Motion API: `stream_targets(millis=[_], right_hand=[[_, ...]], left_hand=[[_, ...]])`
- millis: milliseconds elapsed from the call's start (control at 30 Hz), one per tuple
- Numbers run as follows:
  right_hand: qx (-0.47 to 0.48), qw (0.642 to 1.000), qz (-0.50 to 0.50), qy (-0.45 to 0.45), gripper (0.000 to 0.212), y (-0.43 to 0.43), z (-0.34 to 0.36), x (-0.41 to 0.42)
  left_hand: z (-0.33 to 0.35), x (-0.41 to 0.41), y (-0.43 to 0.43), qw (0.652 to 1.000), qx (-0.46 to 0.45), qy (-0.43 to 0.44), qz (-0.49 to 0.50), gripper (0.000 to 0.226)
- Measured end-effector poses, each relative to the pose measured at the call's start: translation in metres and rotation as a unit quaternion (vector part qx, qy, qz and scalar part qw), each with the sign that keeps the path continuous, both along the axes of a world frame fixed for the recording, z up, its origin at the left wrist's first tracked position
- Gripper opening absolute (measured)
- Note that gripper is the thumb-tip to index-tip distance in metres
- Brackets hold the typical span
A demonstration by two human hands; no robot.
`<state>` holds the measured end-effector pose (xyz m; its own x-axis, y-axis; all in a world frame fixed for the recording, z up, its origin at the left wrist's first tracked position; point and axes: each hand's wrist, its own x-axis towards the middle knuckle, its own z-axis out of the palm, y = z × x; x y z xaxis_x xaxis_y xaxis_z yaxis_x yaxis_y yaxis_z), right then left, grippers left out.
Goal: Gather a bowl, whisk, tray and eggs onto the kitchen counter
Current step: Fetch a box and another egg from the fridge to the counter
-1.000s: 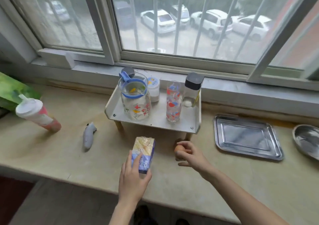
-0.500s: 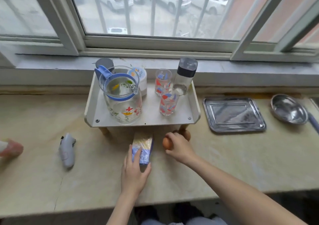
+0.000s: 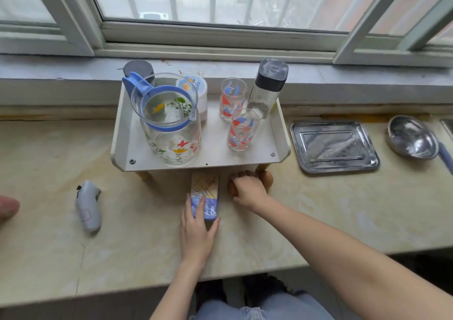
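fingers of the right hand curl down over a brown egg on the pale surface, a second egg touching the hand's far right side, under the front edge of a white shelf stand. just left of it, the left hand lies half closed around the near end of a small carton. well to the right of both hands sit the steel tray and, beyond it, the bowl.
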<state>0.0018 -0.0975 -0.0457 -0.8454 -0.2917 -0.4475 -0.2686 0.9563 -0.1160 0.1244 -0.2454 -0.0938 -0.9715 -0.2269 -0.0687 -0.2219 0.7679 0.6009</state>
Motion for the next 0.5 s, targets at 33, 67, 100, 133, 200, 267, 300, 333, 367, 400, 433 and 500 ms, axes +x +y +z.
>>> stream_targets(millis=[33, 67, 100, 133, 200, 267, 300, 333, 367, 400, 433, 500], right_hand=[[0.008, 1.000, 0.006, 0.005, 0.041, -0.0006, -0.0012, 0.0005], [0.015, 1.000, 0.010, 0.010, 0.042, -0.0015, -0.0024, 0.0011], [0.021, 1.000, 0.012, 0.014, 0.044, -0.0019, -0.0030, 0.0014], [0.026, 0.999, 0.013, 0.018, 0.045, -0.0023, -0.0033, 0.0018], [0.035, 0.999, 0.014, 0.026, 0.049, -0.0029, -0.0035, 0.0020], [0.042, 0.999, 0.016, 0.030, 0.050, -0.0031, -0.0039, 0.0022], [0.045, 0.998, 0.017, 0.031, 0.051, -0.0032, -0.0039, 0.0021], [0.049, 0.998, 0.019, 0.033, 0.051, -0.0036, -0.0037, 0.0022], [0.051, 0.998, 0.021, 0.036, 0.052, -0.0039, -0.0036, 0.0020], [0.053, 0.998, 0.023, 0.038, 0.052, -0.0043, -0.0034, 0.0020], [0.055, 0.997, 0.024, 0.040, 0.053, -0.0047, -0.0032, 0.0022], [0.056, 0.997, 0.023, 0.040, 0.053, -0.0053, -0.0024, 0.0027]], left_hand=[[-0.0004, 0.0000, 0.0007, 1.000, 0.002, 0.001, 0.003, 0.070], [-0.0010, 0.0001, 0.0013, 1.000, 0.004, 0.000, 0.005, 0.070], [-0.0011, 0.0001, 0.0020, 1.000, 0.006, 0.000, 0.007, 0.070], [-0.0016, 0.0001, 0.0026, 1.000, 0.008, -0.001, 0.008, 0.070], [-0.0027, 0.0002, 0.0039, 1.000, 0.009, -0.001, 0.010, 0.069], [-0.0034, 0.0005, 0.0053, 1.000, 0.012, -0.004, 0.012, 0.069], [-0.0037, 0.0007, 0.0058, 1.000, 0.015, -0.006, 0.012, 0.069], [-0.0038, 0.0006, 0.0063, 1.000, 0.015, -0.007, 0.012, 0.070], [-0.0042, 0.0006, 0.0065, 1.000, 0.015, -0.009, 0.012, 0.070], [-0.0043, 0.0007, 0.0066, 1.000, 0.016, -0.011, 0.012, 0.071], [-0.0042, 0.0008, 0.0065, 1.000, 0.018, -0.012, 0.012, 0.071], [-0.0038, 0.0011, 0.0057, 1.000, 0.021, -0.015, 0.010, 0.072]])
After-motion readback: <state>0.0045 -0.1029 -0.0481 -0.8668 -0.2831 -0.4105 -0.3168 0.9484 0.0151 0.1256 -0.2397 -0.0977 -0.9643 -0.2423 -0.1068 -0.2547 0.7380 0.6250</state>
